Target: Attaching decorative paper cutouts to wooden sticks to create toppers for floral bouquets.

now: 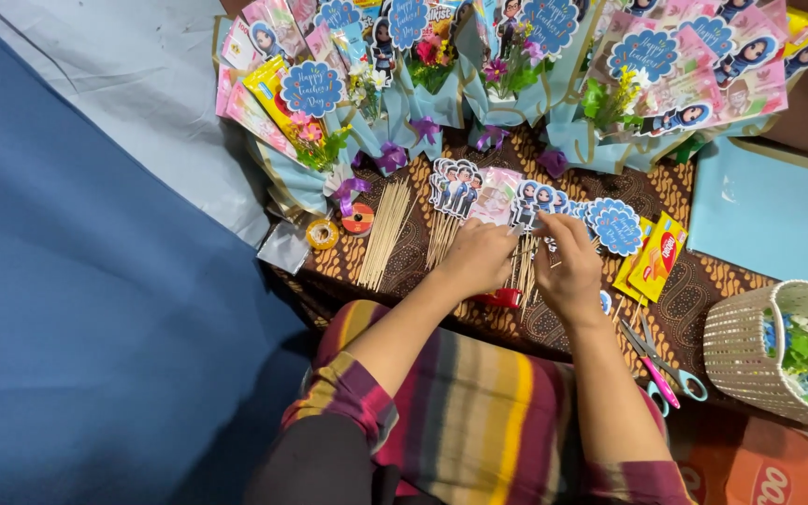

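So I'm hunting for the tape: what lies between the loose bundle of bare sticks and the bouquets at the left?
In the head view, two tape rolls lie there: an orange-red roll and a yellowish roll, between the bare sticks and the left bouquet.

A home craft corner on the floor: batik cloth (pixel 675 309), paper bouquets (pixel 516 75), skewers (pixel 385 234), scissors (pixel 656 360).

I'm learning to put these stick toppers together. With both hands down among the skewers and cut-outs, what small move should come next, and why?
Probably lift one cut-out figure clear of the row. The left hand and right hand already rest on the wooden sticks under those figures, fingertips pinched close, so a single piece seems about to be separated. What exactly the fingers hold is hidden.
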